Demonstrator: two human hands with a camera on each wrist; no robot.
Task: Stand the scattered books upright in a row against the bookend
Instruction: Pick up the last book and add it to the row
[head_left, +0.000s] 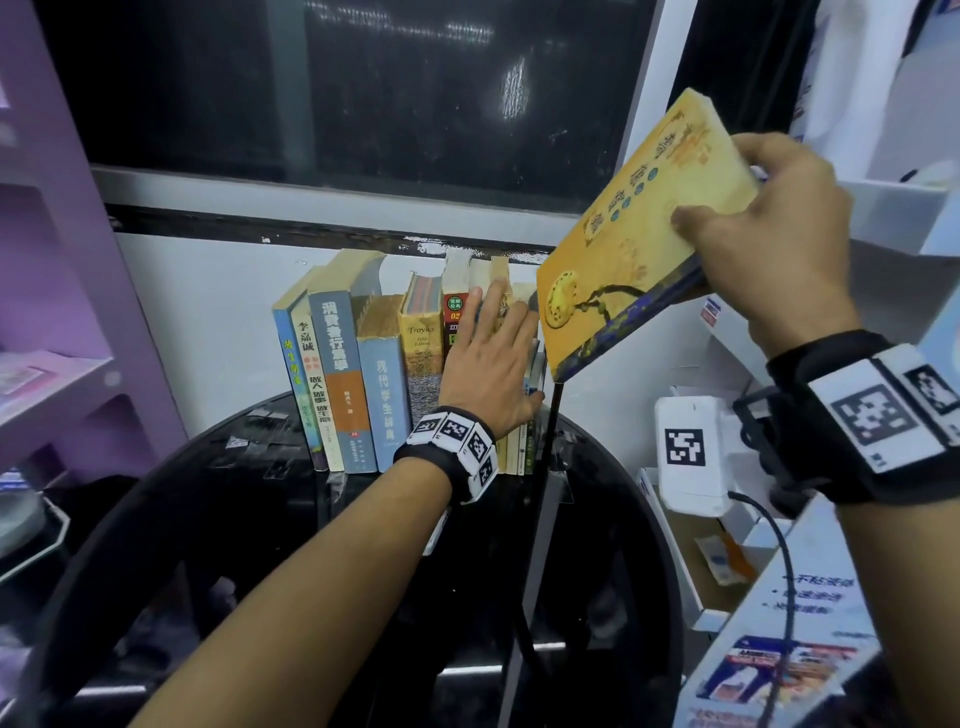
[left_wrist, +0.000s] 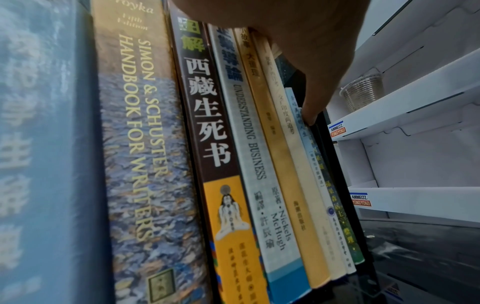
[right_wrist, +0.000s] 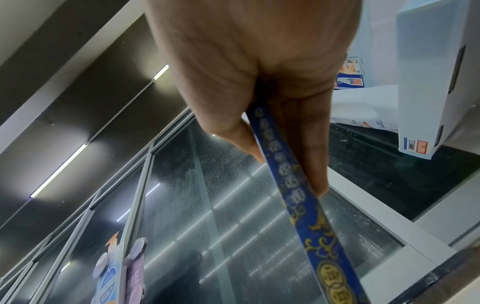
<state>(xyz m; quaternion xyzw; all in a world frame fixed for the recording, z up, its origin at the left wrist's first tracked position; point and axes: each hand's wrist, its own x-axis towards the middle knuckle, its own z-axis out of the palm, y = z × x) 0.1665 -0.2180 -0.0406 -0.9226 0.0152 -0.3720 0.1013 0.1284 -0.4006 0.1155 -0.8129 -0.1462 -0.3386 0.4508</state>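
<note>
Head view: right fingers (head_left: 691, 218) pinch one yellow book (head_left: 634, 234); left fingers (head_left: 498, 306) spread against perhaps eleven upright books (head_left: 363, 364).

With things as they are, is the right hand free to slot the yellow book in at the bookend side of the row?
Probably not yet: the left hand lies flat over that end, and the books there sit tight against the black bookend.

Head looks down; wrist cameras hug hands.

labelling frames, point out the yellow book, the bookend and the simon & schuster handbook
yellow book (head_left: 623, 249): head view, middle of the front cover.
bookend (head_left: 551, 415): head view, thin black upright edge.
Simon & Schuster handbook (left_wrist: 140, 144): left wrist view, middle of the spine.
</note>
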